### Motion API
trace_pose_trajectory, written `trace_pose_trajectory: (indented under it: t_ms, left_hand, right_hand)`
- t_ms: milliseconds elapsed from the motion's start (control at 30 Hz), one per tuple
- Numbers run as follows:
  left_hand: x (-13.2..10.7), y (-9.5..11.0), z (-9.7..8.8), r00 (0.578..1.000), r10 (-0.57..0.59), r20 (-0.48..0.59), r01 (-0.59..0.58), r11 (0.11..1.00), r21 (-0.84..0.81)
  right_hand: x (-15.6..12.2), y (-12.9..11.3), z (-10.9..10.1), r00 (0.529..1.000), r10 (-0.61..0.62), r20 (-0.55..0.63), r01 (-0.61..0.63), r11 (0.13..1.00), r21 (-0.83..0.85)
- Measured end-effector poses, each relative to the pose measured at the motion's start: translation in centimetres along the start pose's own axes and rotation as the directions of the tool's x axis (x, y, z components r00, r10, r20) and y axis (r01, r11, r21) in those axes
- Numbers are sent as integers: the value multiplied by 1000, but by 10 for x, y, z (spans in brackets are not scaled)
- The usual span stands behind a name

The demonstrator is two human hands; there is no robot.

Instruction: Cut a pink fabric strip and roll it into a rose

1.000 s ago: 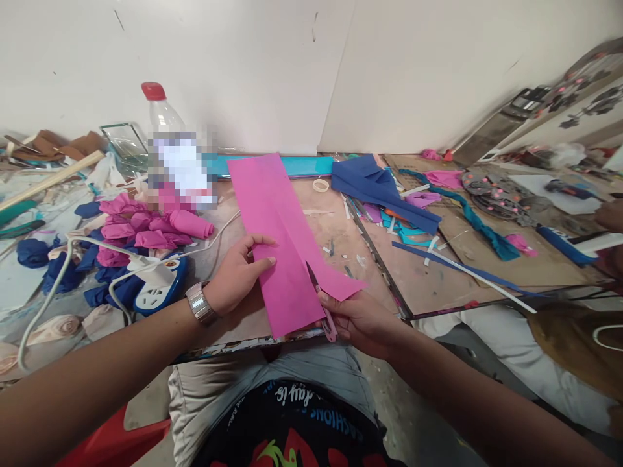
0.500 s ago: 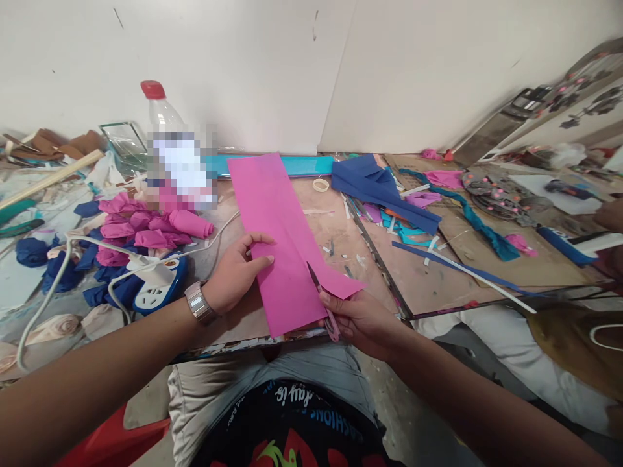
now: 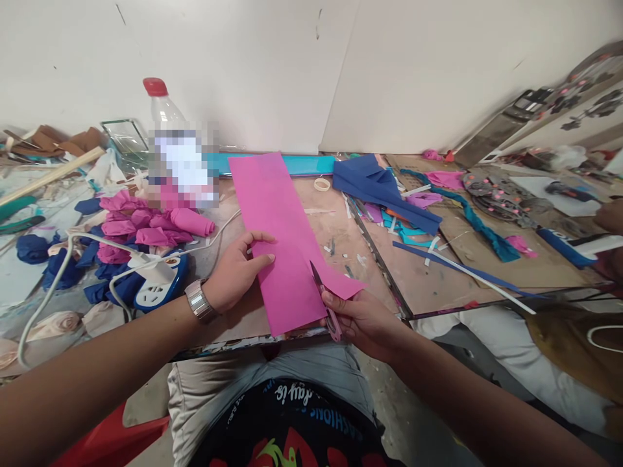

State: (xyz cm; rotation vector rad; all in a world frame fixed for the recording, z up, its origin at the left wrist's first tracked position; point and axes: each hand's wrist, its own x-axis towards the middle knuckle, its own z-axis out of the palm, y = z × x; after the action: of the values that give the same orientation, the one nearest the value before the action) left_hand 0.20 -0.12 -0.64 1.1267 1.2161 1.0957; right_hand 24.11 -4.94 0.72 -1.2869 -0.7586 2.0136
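Note:
A long pink sheet [image 3: 277,220] lies on the table, running away from me. My left hand [image 3: 238,272] presses its fingers flat on the sheet's left edge; a metal watch [image 3: 198,303] sits on that wrist. My right hand [image 3: 360,318] is closed round small pink-handled scissors [image 3: 325,303], whose blades point up into the sheet near its near end. A cut flap of the pink sheet [image 3: 343,283] sticks out to the right of the blades.
Pink and blue rolled fabric pieces [image 3: 146,224], a white and blue power strip [image 3: 156,288] with cable and a plastic bottle [image 3: 163,117] crowd the left. Blue sheets [image 3: 379,185], strips and scraps lie to the right. Another person's white-trousered leg [image 3: 511,353] is at the right.
The scissors and my right hand have shifted very slightly to the right along the cut. My left hand stays on the sheet.

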Motion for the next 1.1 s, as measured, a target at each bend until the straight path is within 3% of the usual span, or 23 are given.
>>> trace_pose_trajectory:
  t_ms: [1100]
  left_hand:
    - [0, 0, 0, 1000, -3, 9, 3, 1000, -16]
  right_hand:
    - [4, 4, 4, 998, -65, -1, 65, 998, -11]
